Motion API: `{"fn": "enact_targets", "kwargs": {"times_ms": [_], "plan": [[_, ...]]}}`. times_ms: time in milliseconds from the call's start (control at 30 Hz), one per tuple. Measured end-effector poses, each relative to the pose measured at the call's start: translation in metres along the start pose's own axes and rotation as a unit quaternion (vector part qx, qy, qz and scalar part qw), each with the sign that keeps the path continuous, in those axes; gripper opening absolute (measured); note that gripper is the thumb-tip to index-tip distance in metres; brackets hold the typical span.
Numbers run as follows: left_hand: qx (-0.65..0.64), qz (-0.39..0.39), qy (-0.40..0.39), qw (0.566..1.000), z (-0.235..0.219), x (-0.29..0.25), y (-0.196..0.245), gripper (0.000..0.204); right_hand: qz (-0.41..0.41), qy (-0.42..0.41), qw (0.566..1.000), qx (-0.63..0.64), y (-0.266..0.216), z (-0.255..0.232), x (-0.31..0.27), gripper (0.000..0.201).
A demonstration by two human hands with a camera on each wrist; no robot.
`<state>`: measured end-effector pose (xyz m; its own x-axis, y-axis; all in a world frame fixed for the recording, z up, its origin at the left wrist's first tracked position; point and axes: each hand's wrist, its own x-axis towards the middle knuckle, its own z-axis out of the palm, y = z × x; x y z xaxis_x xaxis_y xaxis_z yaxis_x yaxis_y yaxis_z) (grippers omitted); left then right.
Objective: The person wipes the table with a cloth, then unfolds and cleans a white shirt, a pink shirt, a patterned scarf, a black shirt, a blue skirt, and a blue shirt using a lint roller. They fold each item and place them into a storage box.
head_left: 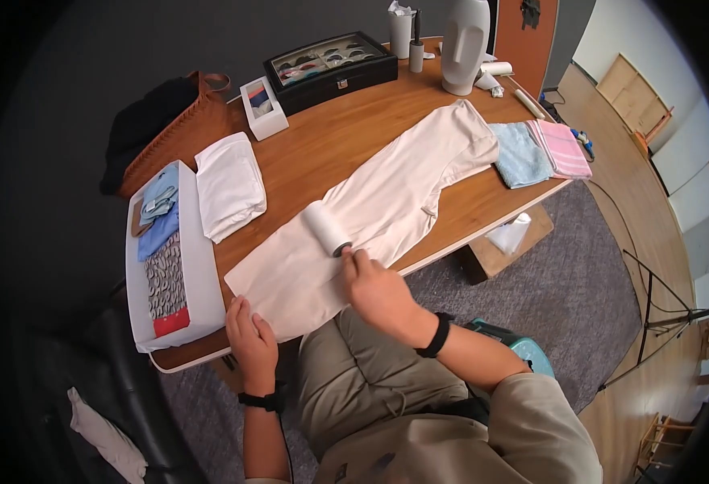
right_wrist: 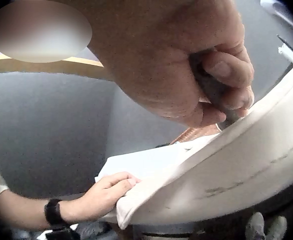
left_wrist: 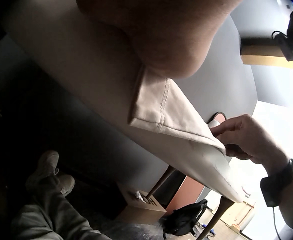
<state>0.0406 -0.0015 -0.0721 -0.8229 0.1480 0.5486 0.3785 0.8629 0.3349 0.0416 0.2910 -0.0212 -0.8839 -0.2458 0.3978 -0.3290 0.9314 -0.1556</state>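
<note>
Cream trousers (head_left: 386, 189) lie stretched diagonally over the wooden table, one leg end toward the person. My right hand (head_left: 382, 294) grips the dark handle (right_wrist: 214, 85) of a lint roller (head_left: 327, 229), whose white sticky roll lies on the fabric of the legs. The right wrist view shows the fingers curled round that handle, with the roll mostly hidden. At the near left corner my left hand (head_left: 253, 339) rests on the hem (left_wrist: 159, 120), its fingers extended along the cloth near the table edge.
On the left, a white box (head_left: 197, 302) holds folded clothes, beside a folded white garment (head_left: 231, 187). Behind stand a black glasses case (head_left: 334, 85), a small white box (head_left: 267, 125) and a white face-shaped vase (head_left: 463, 48). Blue (head_left: 522, 157) and pink towels (head_left: 562, 149) lie right.
</note>
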Motion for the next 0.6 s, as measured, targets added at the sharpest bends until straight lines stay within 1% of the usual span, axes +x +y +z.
{"fn": "enact_targets", "kwargs": {"times_ms": [33, 67, 133, 167, 267, 300, 367, 467, 533, 600], "plan": [[0.000, 0.000, -0.001, 1.000, 0.000, 0.000, 0.000, 0.034, -0.023, 0.011, 1.000, 0.006, -0.008, 0.002, 0.001, 0.047], [0.002, -0.001, 0.000, 1.000, 0.000, 0.000, 0.000, 0.034, -0.023, 0.011, 1.000, 0.006, -0.016, 0.004, 0.002, 0.047], [0.005, -0.004, 0.001, 1.000, 0.000, 0.000, 0.001, 0.033, -0.054, 0.006, 0.998, 0.007, -0.035, 0.008, 0.003, 0.049], [0.002, -0.004, 0.003, 1.000, 0.001, 0.000, 0.000, 0.034, -0.043, -0.031, 0.998, 0.023, -0.047, 0.010, 0.002, 0.058], [-0.007, -0.011, 0.002, 1.000, 0.003, 0.000, 0.001, 0.035, -0.069, -0.021, 0.996, 0.048, -0.073, 0.011, 0.002, 0.059], [-0.011, -0.019, 0.001, 1.000, 0.000, -0.001, 0.000, 0.035, -0.103, 0.009, 0.993, 0.054, -0.088, 0.021, 0.000, 0.052], [-0.023, -0.027, -0.002, 0.999, -0.002, 0.001, 0.003, 0.035, -0.117, 0.006, 0.991, 0.064, -0.105, 0.023, -0.004, 0.052], [-0.051, -0.043, -0.002, 0.998, -0.004, -0.006, -0.004, 0.034, -0.134, 0.001, 0.986, 0.102, -0.118, 0.025, -0.006, 0.052], [-0.099, -0.059, 0.031, 0.993, -0.004, -0.010, -0.009, 0.028, -0.139, -0.023, 0.987, 0.073, -0.123, 0.024, -0.007, 0.061], [-0.095, -0.069, 0.038, 0.992, 0.001, -0.015, -0.013, 0.025, -0.136, -0.034, 0.986, 0.095, -0.123, 0.020, -0.006, 0.061]]}}
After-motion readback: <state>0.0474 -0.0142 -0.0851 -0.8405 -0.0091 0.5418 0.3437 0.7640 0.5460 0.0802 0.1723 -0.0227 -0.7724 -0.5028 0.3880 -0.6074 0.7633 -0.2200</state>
